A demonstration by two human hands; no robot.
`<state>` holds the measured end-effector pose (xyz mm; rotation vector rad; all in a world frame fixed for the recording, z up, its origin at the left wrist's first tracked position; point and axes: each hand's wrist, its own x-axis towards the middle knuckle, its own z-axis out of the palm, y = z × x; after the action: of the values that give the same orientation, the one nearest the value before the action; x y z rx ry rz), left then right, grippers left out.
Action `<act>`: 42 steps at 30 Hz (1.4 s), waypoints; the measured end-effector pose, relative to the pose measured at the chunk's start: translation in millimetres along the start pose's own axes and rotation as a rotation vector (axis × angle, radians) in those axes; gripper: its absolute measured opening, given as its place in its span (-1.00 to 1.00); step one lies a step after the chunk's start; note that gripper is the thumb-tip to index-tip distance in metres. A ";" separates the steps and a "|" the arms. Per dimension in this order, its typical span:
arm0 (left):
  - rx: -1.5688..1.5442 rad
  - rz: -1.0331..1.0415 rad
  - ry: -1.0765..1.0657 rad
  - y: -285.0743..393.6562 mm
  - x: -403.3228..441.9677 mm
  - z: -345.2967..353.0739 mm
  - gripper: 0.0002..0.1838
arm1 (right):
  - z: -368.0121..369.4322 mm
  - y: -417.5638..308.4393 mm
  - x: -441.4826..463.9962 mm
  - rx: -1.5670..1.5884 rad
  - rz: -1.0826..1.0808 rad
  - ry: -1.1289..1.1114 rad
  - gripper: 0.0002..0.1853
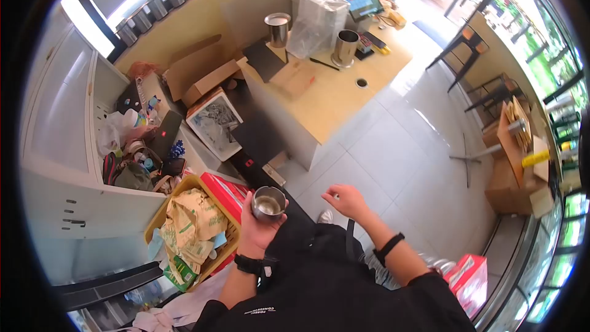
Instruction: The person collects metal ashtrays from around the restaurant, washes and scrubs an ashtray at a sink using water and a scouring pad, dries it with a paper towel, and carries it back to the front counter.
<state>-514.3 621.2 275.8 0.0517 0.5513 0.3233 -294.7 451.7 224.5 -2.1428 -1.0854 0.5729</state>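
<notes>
Head view, worktop (332,106): beyond my hands.
Yellow basket (230,247): near left hand (259,233).
Right hand (349,201): fingers curled; contents I cannot tell.
Metal cup (268,205): in left fingers' wrap; probably light, stiff, slippery; I'd grip the wall.

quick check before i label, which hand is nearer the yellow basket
Left. The left hand, holding a metal cup, is just right of the yellow basket; the right hand is farther right
</notes>
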 end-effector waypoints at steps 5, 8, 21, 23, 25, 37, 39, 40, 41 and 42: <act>-0.142 0.033 0.023 5.2 39.5 15.8 -0.41 | -37.2 6.5 156.9 -0.135 -0.112 -0.166 -0.85; -0.256 0.076 0.046 16.3 68.0 14.4 -0.40 | -42.5 20.6 257.2 -0.183 -0.216 -0.020 -0.86; -0.453 0.256 0.301 119.4 186.8 12.8 -0.39 | -48.9 -28.7 603.7 -0.402 -0.448 0.351 -0.66; -0.463 0.307 0.402 129.0 182.5 11.9 -0.39 | -39.2 -30.0 635.5 -0.451 -0.520 0.397 -0.58; -0.521 0.345 0.476 137.1 176.0 12.2 -0.41 | -25.2 -25.6 667.3 -0.596 -0.513 0.388 -0.50; -0.435 0.536 0.517 123.1 186.2 33.3 -0.46 | -64.3 -38.7 685.8 -0.316 -0.670 0.605 -0.81; -0.411 0.525 0.513 114.3 189.6 40.9 -0.46 | -94.0 -55.6 656.4 -0.109 -0.618 0.650 -0.79; -0.422 0.520 0.504 111.6 192.0 47.9 -0.46 | -109.9 -57.3 636.8 0.323 -0.372 0.446 -0.77; -0.432 0.515 0.497 108.5 193.1 54.4 -0.46 | -117.8 -60.7 612.5 0.755 -0.295 0.241 -0.75; -0.402 0.510 0.492 104.2 196.0 55.5 -0.47 | -125.8 -64.1 588.1 1.182 -0.149 0.094 -0.73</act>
<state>-357.9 783.9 237.8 -0.2887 0.9498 0.9545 79.8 919.4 307.0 -1.0315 -0.5742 0.7670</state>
